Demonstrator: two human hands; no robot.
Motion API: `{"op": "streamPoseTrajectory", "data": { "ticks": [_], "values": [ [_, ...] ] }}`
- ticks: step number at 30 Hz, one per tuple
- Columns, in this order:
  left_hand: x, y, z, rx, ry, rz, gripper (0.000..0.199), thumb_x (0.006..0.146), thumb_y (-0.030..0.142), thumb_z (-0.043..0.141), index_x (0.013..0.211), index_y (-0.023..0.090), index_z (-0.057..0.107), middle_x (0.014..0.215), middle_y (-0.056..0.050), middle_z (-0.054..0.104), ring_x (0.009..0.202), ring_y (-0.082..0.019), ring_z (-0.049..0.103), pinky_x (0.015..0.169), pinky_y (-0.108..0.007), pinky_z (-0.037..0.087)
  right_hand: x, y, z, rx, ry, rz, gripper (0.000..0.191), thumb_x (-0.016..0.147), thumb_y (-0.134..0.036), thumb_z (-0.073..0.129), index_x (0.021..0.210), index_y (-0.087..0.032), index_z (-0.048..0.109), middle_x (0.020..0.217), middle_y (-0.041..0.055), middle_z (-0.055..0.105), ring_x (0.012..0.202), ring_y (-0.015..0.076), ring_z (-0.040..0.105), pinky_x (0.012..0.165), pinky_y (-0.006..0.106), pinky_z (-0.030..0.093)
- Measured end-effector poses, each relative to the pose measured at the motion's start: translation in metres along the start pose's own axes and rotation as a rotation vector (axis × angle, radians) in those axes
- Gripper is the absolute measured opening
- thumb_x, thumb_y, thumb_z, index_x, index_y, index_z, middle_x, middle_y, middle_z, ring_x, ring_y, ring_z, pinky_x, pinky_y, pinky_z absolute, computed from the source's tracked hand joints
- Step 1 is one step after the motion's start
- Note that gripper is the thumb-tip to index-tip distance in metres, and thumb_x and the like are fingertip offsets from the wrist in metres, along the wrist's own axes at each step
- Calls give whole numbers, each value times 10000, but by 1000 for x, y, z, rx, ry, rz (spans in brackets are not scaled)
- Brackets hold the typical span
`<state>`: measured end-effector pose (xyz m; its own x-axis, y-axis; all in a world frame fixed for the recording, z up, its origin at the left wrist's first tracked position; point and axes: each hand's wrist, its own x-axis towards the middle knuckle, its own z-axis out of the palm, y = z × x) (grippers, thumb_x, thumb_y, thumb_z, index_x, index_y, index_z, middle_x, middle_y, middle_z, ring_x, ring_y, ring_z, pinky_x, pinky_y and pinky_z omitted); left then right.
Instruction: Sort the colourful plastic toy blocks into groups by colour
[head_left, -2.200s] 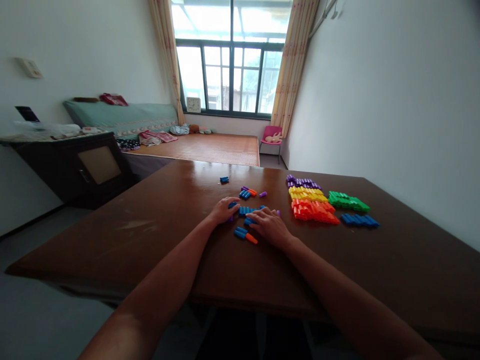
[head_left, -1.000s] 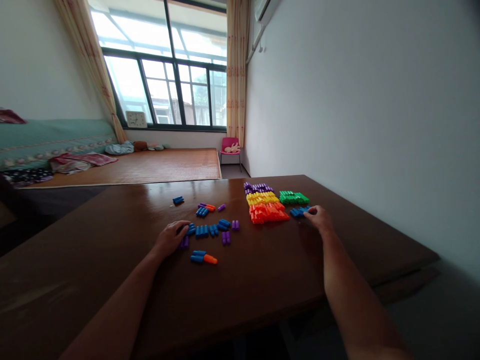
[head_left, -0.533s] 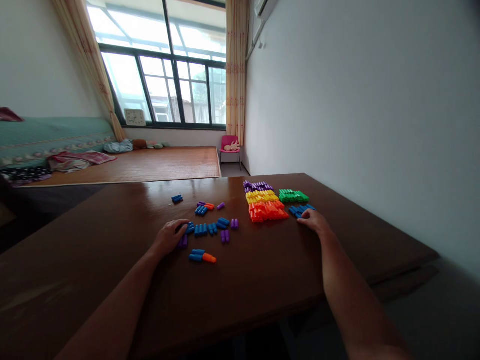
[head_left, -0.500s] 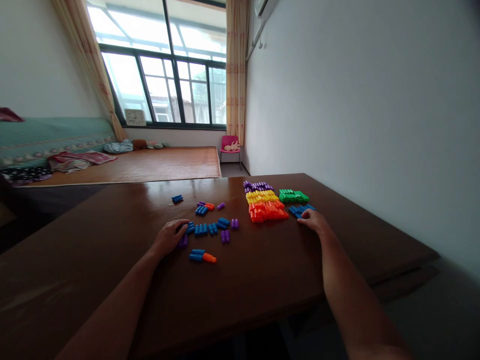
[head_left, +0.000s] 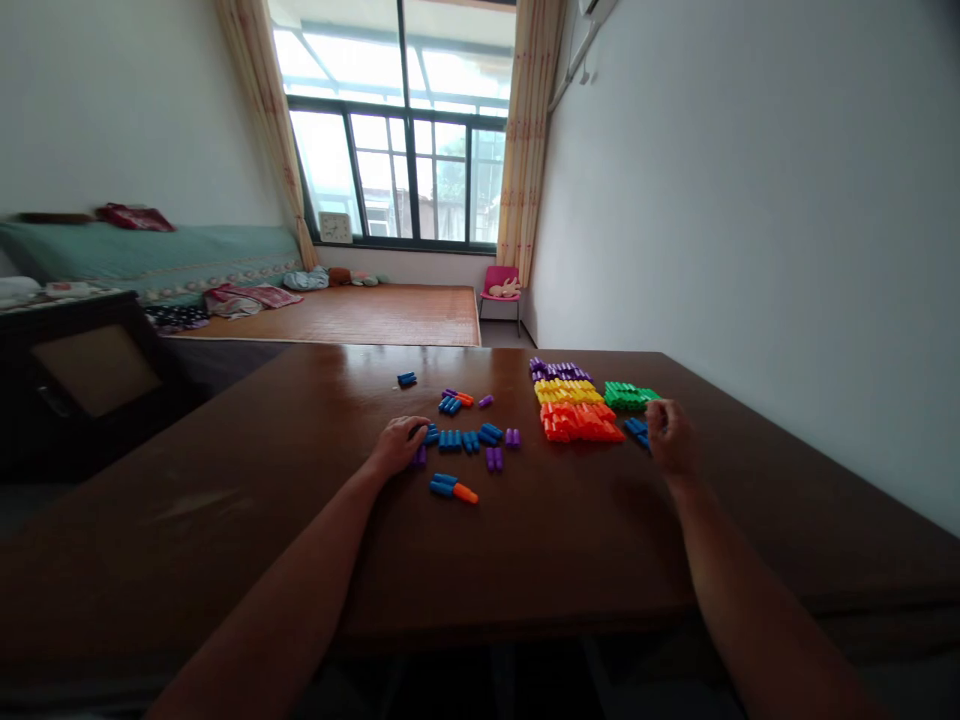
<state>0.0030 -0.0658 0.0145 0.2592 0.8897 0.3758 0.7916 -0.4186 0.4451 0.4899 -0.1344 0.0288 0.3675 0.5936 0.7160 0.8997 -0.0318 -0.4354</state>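
Small bullet-shaped plastic pieces lie on the dark brown table. At the left end of a row of blue pieces (head_left: 450, 440), my left hand (head_left: 397, 445) rests with its fingers curled on the end blue piece (head_left: 432, 434). Purple pieces (head_left: 418, 457) lie partly under that hand. My right hand (head_left: 670, 435) is closed and raised a little beside a blue group (head_left: 636, 430), covering part of it. It is smeared, so whatever its fingers hold is hidden. Just behind are the green pieces (head_left: 628, 396).
Purple (head_left: 561, 371), yellow (head_left: 568, 391) and orange stacks (head_left: 579, 421) stand right of centre. Two blue pieces joined to an orange one (head_left: 455, 488) lie nearer me. Loose purple pieces (head_left: 494, 459) are mid-table. A wall (head_left: 787, 250) runs along the right.
My right hand has lifted off the blue group and its fingers have closed. My left hand stays at the row's end. The view has swung left, so everything appears shifted right.
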Motion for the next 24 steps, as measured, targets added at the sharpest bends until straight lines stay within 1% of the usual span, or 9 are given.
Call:
{"op": "streamPoseTrajectory", "data": {
  "ticks": [2, 4, 6, 9, 12, 14, 17, 21, 24],
  "values": [
    [-1, 0, 1, -6, 11, 0, 358, 853, 387, 440, 1027, 213, 701, 1044, -72, 710, 1014, -232, 615, 951, -356, 452, -14, -42, 9, 101, -143, -140, 368, 928, -436, 361, 994, -178, 616, 958, 108, 671, 812, 201, 610, 760, 306, 444],
    [-1, 0, 1, -14, 16, 0, 343, 851, 374, 453, 1021, 215, 705, 1036, -69, 713, 1005, -227, 618, 949, -353, 453, -30, -88, 22, 199, -377, -309, 320, 926, -410, 407, 1020, -193, 622, 990, 86, 672, 834, 191, 618, 776, 305, 464],
    [-2, 0, 1, -19, 17, -4, 333, 848, 364, 463, 1018, 215, 708, 1041, -69, 714, 1006, -227, 617, 947, -353, 454, -44, -130, 38, 246, -570, -483, 286, 917, -388, 461, 1061, -209, 630, 1051, 74, 667, 941, 196, 612, 841, 319, 468],
    [-3, 1, 0, -25, 16, -7, 332, 850, 359, 463, 1022, 217, 709, 1050, -71, 712, 1017, -230, 611, 945, -355, 456, -51, -177, 61, 185, -669, -582, 321, 911, -375, 503, 1163, -213, 617, 1131, 87, 655, 1061, 204, 577, 907, 335, 455],
    [-3, 1, -1, -29, 12, -5, 345, 856, 365, 453, 1027, 209, 708, 1050, -79, 710, 1013, -235, 614, 936, -356, 460, -46, -206, 80, 54, -721, -594, 363, 897, -367, 539, 1221, -217, 605, 1152, 109, 657, 1076, 222, 572, 908, 347, 457],
    [-3, 1, -1, -31, 6, -7, 358, 860, 370, 442, 1032, 200, 706, 1043, -84, 710, 1007, -240, 617, 927, -361, 463, -41, -217, 88, -2, -805, -607, 329, 877, -353, 573, 1174, -228, 642, 1107, 106, 674, 1029, 228, 595, 883, 346, 469],
    [-1, -2, -1, -30, -4, -7, 370, 866, 390, 426, 1031, 209, 702, 1035, -73, 710, 1011, -244, 616, 926, -364, 461, -34, -224, 89, 108, -870, -567, 308, 835, -386, 621, 1073, -203, 689, 1053, 102, 671, 909, 213, 633, 816, 322, 491],
    [1, -5, 0, -37, -12, -4, 382, 860, 416, 419, 1029, 216, 698, 1058, -64, 707, 1024, -245, 616, 935, -360, 458, -21, -214, 73, 260, -773, -505, 342, 866, -450, 555, 1030, -181, 684, 997, 72, 667, 854, 166, 635, 782, 271, 490],
    [2, -6, -1, -45, -21, -12, 411, 855, 433, 413, 1043, 202, 696, 1072, -75, 704, 1033, -250, 616, 939, -362, 457, -2, -181, 52, 362, -638, -337, 365, 884, -485, 492, 971, -178, 670, 891, 51, 684, 763, 150, 639, 700, 260, 501]
  ]
}}
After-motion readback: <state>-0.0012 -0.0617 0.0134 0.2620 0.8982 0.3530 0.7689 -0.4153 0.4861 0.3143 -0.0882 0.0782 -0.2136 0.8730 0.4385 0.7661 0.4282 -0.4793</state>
